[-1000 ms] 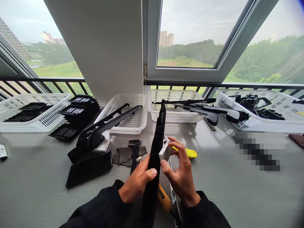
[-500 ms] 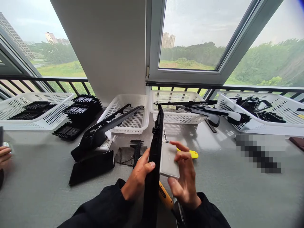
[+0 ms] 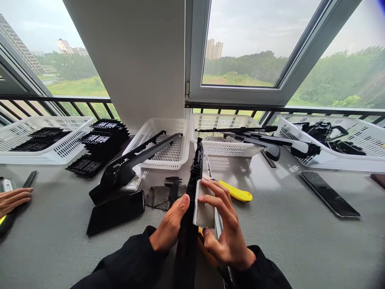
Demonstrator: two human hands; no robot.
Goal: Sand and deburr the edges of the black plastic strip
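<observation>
My left hand (image 3: pixel 168 226) is wrapped round a long black plastic part (image 3: pixel 186 245), which stands lengthwise in front of me, its narrow clipped end pointing away. In my right hand (image 3: pixel 230 228) is a flat light-grey rectangular pad (image 3: pixel 205 212), held by its edges between the fingertips and thumb. The pad lies along the right side of the black part and seems to touch it. A yellow utility knife (image 3: pixel 237 191) lies just beyond my right hand. An orange-handled tool (image 3: pixel 207 253) is partly hidden beneath my hands. Calipers (image 3: pixel 173 188) rest on a dark cloth (image 3: pixel 156 198).
White baskets (image 3: pixel 162 164) line the back, some with black parts. A black phone (image 3: pixel 116 212) lies left, another phone (image 3: pixel 329 194) right. Black trim (image 3: pixel 117 172) leans over a basket beside stacked black grilles (image 3: pixel 102 138). Another person's hand (image 3: pixel 15 200) is at the left edge.
The grey pad and my right hand have moved left, closer against the black part, which has shifted slightly left. The other person's hand reaches further in at left, with a dark strip-like object.
</observation>
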